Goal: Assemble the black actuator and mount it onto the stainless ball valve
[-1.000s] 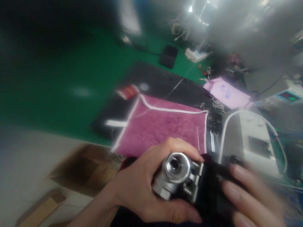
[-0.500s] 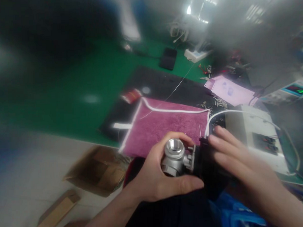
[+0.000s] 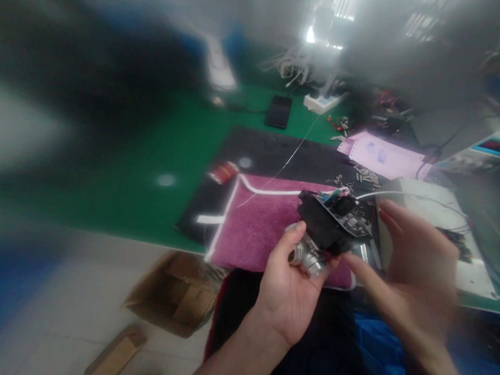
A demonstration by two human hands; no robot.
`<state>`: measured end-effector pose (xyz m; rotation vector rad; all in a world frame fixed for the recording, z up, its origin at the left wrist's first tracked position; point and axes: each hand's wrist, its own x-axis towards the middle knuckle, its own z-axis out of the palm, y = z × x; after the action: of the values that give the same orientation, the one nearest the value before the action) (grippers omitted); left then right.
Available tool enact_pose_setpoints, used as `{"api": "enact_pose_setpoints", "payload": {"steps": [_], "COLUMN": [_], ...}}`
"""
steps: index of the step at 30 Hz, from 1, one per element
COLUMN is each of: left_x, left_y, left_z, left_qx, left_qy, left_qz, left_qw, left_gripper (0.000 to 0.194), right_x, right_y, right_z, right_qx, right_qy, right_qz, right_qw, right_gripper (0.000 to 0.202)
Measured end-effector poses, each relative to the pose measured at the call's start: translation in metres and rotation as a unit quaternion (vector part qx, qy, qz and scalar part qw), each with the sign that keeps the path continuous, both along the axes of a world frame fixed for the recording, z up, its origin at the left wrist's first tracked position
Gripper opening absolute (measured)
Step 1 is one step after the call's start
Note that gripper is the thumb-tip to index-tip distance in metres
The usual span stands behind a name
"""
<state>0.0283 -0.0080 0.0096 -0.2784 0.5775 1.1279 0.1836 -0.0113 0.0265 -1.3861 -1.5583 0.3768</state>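
Note:
My left hand (image 3: 289, 295) is closed around the silver metal body of a motorized valve (image 3: 307, 256), over the front edge of the towel. Its black housing (image 3: 323, 223) tilts up and away to the right, and green board and small electronic parts show on its far side. Beside the housing, at its right, is my right hand (image 3: 417, 269), blurred by motion. Thumb and fingers are spread apart there; one fingertip lies close to the lower edge of the housing, and I cannot tell whether it touches. Below the valve lies a pink towel (image 3: 255, 225) with a white border.
A black mat (image 3: 269, 146) lies on the green table (image 3: 139, 186). Around it are a red packet (image 3: 224, 173), a phone (image 3: 278, 112), a power strip (image 3: 323, 102), pink papers (image 3: 390, 152) and loose metal pins (image 3: 366, 175). A white box (image 3: 423, 203) stands right; a cardboard box (image 3: 175, 294) sits on the floor.
The valve has been turned so its metal port no longer faces up and the housing's inner parts show. My right hand has moved off the housing to the right.

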Motion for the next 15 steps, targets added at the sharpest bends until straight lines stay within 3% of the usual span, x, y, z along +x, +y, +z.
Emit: {"api": "enact_pose_setpoints", "payload": {"steps": [4, 8, 11, 15], "left_x": [0.006, 0.009, 0.009, 0.009], "left_y": [0.002, 0.005, 0.008, 0.008], "left_z": [0.006, 0.007, 0.008, 0.009], "left_qx": [-0.029, -0.022, -0.019, -0.016], "left_qy": [-0.051, -0.093, -0.103, -0.106], "left_qz": [0.016, 0.029, 0.037, 0.041], "left_qw": [0.998, 0.995, 0.994, 0.993], "left_gripper": [0.029, 0.028, 0.024, 0.024], "right_x": [-0.009, -0.007, -0.003, -0.002], "right_y": [-0.010, -0.016, -0.013, -0.005], "right_z": [-0.013, -0.026, -0.033, -0.035], "right_qx": [-0.002, -0.095, -0.152, -0.173], "right_qy": [0.139, 0.213, 0.255, 0.285], "right_qz": [-0.030, -0.038, 0.007, 0.082], "right_qw": [0.990, 0.972, 0.955, 0.939], "right_gripper": [0.066, 0.062, 0.063, 0.057]}}
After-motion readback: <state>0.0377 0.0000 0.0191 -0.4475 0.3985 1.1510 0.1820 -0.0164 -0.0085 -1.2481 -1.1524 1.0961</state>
